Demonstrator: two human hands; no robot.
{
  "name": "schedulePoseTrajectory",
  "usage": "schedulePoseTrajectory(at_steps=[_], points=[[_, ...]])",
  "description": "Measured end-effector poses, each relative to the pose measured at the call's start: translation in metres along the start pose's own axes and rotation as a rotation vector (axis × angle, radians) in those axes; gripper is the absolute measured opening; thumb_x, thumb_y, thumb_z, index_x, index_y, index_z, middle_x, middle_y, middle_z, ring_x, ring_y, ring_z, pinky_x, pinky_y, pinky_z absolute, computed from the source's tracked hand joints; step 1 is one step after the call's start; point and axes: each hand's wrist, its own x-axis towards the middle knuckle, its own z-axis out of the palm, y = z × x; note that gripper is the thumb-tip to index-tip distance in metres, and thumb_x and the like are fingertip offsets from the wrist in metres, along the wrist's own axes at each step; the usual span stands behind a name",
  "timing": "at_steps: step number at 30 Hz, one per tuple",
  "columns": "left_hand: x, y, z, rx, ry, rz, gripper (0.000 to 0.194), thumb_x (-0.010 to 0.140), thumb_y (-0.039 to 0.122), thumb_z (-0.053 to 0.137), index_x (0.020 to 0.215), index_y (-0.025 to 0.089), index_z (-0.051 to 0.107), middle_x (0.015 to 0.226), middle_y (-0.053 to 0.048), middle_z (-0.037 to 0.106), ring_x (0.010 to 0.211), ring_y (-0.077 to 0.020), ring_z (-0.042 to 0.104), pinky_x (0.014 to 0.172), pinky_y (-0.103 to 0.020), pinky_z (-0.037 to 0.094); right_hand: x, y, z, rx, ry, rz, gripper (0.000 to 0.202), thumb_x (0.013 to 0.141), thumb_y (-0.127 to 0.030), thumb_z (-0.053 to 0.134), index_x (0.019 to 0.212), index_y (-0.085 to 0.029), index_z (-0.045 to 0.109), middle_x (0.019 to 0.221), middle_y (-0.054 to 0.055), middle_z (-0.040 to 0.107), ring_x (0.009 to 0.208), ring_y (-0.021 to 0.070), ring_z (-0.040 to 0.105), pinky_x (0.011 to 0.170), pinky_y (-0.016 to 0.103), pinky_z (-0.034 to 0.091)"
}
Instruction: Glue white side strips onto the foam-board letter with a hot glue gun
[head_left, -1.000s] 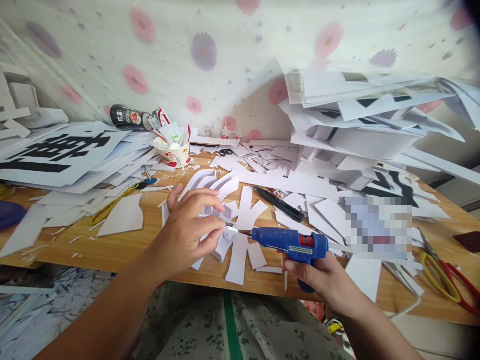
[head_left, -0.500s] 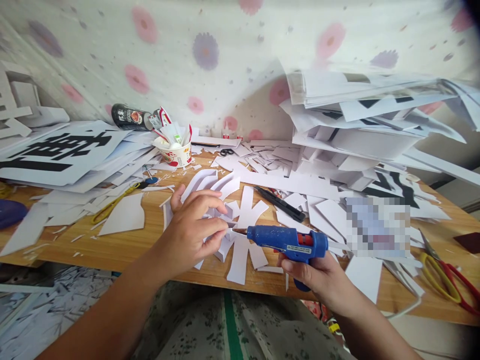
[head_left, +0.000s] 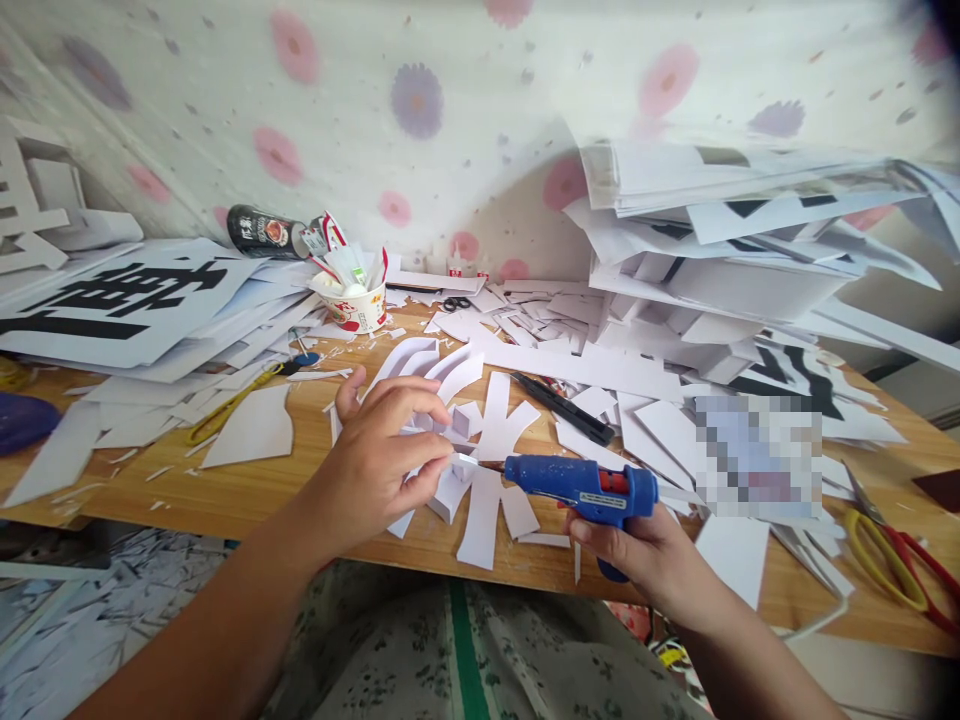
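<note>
My right hand [head_left: 637, 550] is wrapped round the handle of a blue hot glue gun [head_left: 559, 478], whose nozzle points left. Between the thumb and fingers of my left hand [head_left: 394, 450] is a small white strip [head_left: 466, 460], pinched by its end. The nozzle tip is at the strip's right end; whether they touch I cannot tell. Under and behind my left hand stands a white cut-out shape with curved raised walls [head_left: 409, 358], partly hidden by the fingers. Flat white branching pieces [head_left: 484, 515] lie just right of it on the wooden table.
A black utility knife [head_left: 562, 408] lies beyond the glue gun. Scissors [head_left: 885, 545] rest at the right edge. A paper cup [head_left: 351, 308] with tubes and a dark can [head_left: 262, 232] stand at the back. White sheets [head_left: 750, 290] are stacked high at right, others [head_left: 172, 335] at left.
The glue gun has drawn slightly to the right, away from my left fingers, and the small white strip shows more clearly. My left hand is nearly still.
</note>
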Motion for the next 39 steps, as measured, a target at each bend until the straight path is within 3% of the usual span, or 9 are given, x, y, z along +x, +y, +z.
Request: schedulePoseTrajectory(at_steps=[16,30,39], points=[[-0.001,-0.003,-0.001,-0.029,0.040,-0.013,0.020,0.081,0.012,0.056,0.067,0.024,0.064,0.092,-0.003,0.064,0.106,-0.0284,0.061,0.108,-0.056,0.018,0.004,-0.007,0.007,0.182,0.058,0.075,0.028,0.080,-0.048,0.071,0.082,-0.020,0.067,0.080,0.003,0.064,0.074,0.0168,0.057,0.068,0.027,0.050],[-0.007,-0.008,-0.006,-0.023,0.050,-0.024,0.019,0.082,0.009,0.057,0.072,0.023,0.064,0.093,-0.004,0.062,0.108,-0.0283,0.059,0.107,-0.058,0.019,0.003,0.000,0.002,0.128,0.115,0.117,0.033,0.077,-0.051,0.073,0.073,-0.020,0.062,0.073,0.000,0.056,0.071,0.0150,0.050,0.067,0.026,0.046],[-0.010,-0.012,-0.009,-0.240,0.136,-0.143,0.017,0.081,0.008,0.057,0.075,0.022,0.065,0.095,-0.003,0.061,0.113,-0.0262,0.058,0.096,-0.044,0.042,-0.003,0.002,0.003,0.213,0.164,0.110,0.028,0.076,-0.047,0.076,0.078,-0.020,0.070,0.076,0.003,0.065,0.070,0.0166,0.057,0.065,0.028,0.049]])
